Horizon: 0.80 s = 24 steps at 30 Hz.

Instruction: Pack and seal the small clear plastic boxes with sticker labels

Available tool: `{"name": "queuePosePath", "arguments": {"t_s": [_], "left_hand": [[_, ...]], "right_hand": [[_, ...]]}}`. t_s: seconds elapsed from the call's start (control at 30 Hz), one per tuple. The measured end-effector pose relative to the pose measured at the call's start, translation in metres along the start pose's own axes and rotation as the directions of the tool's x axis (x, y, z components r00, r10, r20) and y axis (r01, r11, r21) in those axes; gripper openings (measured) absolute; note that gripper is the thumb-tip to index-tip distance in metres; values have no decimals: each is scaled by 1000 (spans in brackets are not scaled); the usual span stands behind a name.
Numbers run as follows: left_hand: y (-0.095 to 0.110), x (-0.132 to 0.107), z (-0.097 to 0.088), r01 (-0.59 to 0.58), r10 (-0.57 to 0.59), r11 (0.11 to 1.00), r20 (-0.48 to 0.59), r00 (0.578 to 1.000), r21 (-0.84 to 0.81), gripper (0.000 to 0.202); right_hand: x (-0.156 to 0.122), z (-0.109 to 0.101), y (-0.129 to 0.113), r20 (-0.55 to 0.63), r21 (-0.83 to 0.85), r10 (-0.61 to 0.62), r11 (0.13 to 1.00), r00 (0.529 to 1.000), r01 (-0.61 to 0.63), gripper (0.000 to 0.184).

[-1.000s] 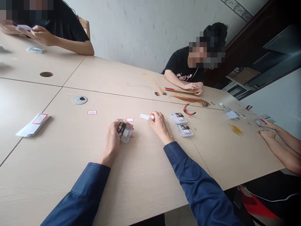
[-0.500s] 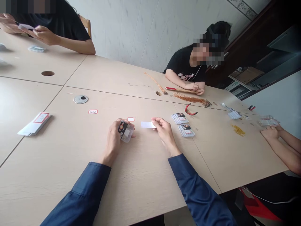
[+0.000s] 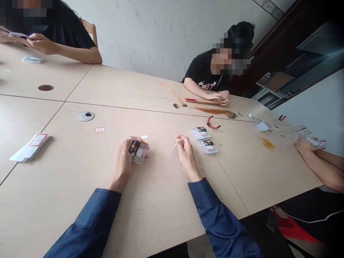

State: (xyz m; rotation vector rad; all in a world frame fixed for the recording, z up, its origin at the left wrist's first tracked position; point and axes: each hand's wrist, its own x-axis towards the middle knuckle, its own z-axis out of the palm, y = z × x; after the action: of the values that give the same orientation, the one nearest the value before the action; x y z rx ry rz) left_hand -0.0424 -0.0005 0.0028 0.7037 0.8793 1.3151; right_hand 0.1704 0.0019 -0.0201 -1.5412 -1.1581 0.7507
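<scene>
So, a long pale wooden table (image 3: 59, 218) fills most of the view, its panels butted together, with a white wall (image 3: 150, 36) behind it. Three other people sit around it: a co-worker in a black T-shirt (image 3: 205, 77) at the far side, another co-worker (image 3: 51, 36) at the top left handling something small, and a third co-worker's forearms (image 3: 322, 166) at the right edge.

Across the middle of the table lie a stack of white envelopes (image 3: 29, 147) on the left, two bundles of copper wire (image 3: 215, 111) farther off, and a small heap of yellow wire (image 3: 267, 143) on the right. Closer in are red-handled pliers (image 3: 213, 122) and two stacks of packaged cards (image 3: 204, 139) – these lie just beside the person's right hand (image 3: 186, 152).

That right hand is raised off the table, its fingertips (image 3: 179, 142) pinched together on a pale slip of paper (image 3: 175, 152), which is faint and hard to make out. The left hand (image 3: 125, 163) holds a small clear plastic box (image 3: 138, 151) just above the table, fingers (image 3: 131, 143) curled closely around it – a small red-edged label (image 3: 144, 137) lies just beyond.
</scene>
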Motion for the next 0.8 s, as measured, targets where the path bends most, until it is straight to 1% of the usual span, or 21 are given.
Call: {"name": "queuePosePath", "arguments": {"t_s": [0.13, 0.27, 0.37, 0.53, 0.63, 0.73, 0.8], "left_hand": [[2, -1, 2, -9, 9, 1000, 5, 1000, 4, 30], [2, -1, 2, 5, -5, 999, -2, 1000, 33, 31], [1, 0, 1, -2, 2, 1000, 3, 1000, 2, 30], [0, 0, 0, -9, 9, 1000, 3, 1000, -6, 30], [-1, 0, -1, 1, -1, 1000, 8, 1000, -24, 30], [-2, 1, -2, 9, -9, 999, 7, 1000, -39, 30], [-2, 1, -2, 13, -13, 999, -4, 1000, -34, 29]], "right_hand": [[-3, -4, -1, 6, -14, -53, 998, 999, 53, 39], [-6, -5, -6, -37, -48, -92, 995, 995, 90, 38], [-7, -6, -9, -38, -34, -114, 993, 993, 113, 35], [-9, -8, -9, -22, -37, -91, 995, 996, 90, 37], [-9, -9, -8, -56, -71, -96, 993, 994, 92, 39], [-16, -18, -15, -76, -36, -99, 995, 992, 97, 37], [-30, -35, -25, -31, -10, -71, 997, 997, 71, 36]]}}
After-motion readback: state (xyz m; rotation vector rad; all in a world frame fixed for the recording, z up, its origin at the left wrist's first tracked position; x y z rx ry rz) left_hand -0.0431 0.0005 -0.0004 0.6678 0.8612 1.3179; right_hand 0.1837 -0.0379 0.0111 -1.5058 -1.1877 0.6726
